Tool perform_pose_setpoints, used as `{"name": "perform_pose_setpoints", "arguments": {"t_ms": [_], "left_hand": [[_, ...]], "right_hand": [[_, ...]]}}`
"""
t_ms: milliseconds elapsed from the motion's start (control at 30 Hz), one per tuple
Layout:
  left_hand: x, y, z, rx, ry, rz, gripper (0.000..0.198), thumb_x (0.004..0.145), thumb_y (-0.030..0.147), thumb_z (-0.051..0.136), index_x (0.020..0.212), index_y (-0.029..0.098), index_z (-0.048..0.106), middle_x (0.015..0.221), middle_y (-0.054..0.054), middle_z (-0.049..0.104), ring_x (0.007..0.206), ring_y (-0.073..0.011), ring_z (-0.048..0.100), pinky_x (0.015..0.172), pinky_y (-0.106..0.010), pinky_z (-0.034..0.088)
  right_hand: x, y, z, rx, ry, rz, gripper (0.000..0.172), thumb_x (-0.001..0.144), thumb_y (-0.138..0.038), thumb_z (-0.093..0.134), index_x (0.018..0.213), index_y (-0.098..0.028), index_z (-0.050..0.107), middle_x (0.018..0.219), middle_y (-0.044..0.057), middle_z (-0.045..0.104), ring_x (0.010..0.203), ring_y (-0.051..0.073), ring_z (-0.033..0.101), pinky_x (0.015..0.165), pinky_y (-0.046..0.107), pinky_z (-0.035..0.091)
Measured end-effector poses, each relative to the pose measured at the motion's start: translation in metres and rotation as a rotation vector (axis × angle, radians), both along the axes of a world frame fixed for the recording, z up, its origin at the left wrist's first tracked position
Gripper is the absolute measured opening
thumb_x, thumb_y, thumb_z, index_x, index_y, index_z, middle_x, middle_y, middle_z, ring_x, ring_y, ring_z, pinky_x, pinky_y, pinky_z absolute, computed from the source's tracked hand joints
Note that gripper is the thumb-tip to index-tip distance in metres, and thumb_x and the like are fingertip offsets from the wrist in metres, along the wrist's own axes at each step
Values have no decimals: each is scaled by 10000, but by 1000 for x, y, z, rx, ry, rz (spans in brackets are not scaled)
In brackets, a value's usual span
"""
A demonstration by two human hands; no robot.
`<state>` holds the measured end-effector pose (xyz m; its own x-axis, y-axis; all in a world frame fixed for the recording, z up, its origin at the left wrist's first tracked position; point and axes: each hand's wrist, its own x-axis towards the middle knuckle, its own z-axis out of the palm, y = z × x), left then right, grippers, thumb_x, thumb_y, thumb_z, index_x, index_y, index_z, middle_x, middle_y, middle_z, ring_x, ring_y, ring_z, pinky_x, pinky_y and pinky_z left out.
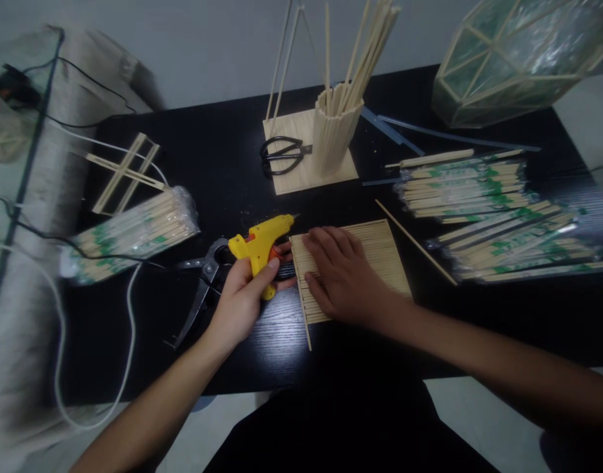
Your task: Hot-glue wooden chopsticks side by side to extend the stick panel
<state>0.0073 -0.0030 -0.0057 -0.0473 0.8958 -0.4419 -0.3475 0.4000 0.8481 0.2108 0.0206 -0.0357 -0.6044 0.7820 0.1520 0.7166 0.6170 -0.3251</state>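
Head view: left hand [242,299] grips glue gun [262,242] beside right hand [343,276], open flat on stick panel [380,246], where its nozzle [292,217] could burn

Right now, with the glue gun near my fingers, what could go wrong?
The yellow plastic glue gun in the left hand points its nozzle close to the right hand, which lies flat on the square bamboo-stick mat: hot glue might burn the fingers. The black metal cutters beside the left hand could snag it.

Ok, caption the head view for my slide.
Left hand grips a yellow glue gun while right hand rests on a bamboo-stick mat.
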Motion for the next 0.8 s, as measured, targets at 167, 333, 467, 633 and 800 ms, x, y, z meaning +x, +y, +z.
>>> {"name": "perform_pose_setpoints", "arguments": {"t_ms": [167, 333, 467, 633, 800], "left_hand": [[0, 0, -1, 7, 3, 4, 374, 866, 345, 897, 1153, 146, 765, 1344, -152, 773, 1234, -372, 760, 907, -495, 726], [-1, -1, -3, 10, -4, 1, 353, 876, 344, 886, 1153, 162, 764, 1314, -140, 787, 1218, -350, 769, 925, -491, 721], [-1, 0, -2, 3, 4, 10, 353, 868, 339, 890, 1147, 160, 770, 1311, -128, 787, 1194, -333, 775, 902, -479, 728], [0, 0, -1, 8, -7, -1, 366, 869, 345, 889, 1151, 147, 764, 1286, -147, 795, 1189, -343, 778, 888, -484, 730], [-1, 0, 0, 9, 4, -20, 363, 887, 360, 873, 1158, 159, 740, 1333, -152, 778, 1232, -341, 761, 933, -516, 712]], "right_hand": [[0, 0, 0, 24, 8, -1, 578, 1078, -350, 433, 1555, -26, 468, 1575, 250, 524, 1480, 397, 403, 1261, 582, 310], [0, 0, -1, -4, 19, 1, 589, 1070, -342, 445, 1585, -57, 434, 1591, 249, 511, 1494, 400, 393, 1256, 608, 311], [0, 0, -1, -8, 13, -3, 575, 1069, -344, 449, 1563, -51, 461, 1593, 253, 507, 1493, 403, 393, 1258, 605, 311], [1, -1, -1, 8, 13, -1, 572, 1070, -341, 453, 1546, -26, 487, 1583, 258, 521, 1490, 402, 395, 1262, 596, 306], [1, -1, -2, -2, 19, -2, 574, 1067, -348, 446, 1557, -51, 483, 1595, 251, 513, 1495, 404, 394, 1253, 611, 315]]}}
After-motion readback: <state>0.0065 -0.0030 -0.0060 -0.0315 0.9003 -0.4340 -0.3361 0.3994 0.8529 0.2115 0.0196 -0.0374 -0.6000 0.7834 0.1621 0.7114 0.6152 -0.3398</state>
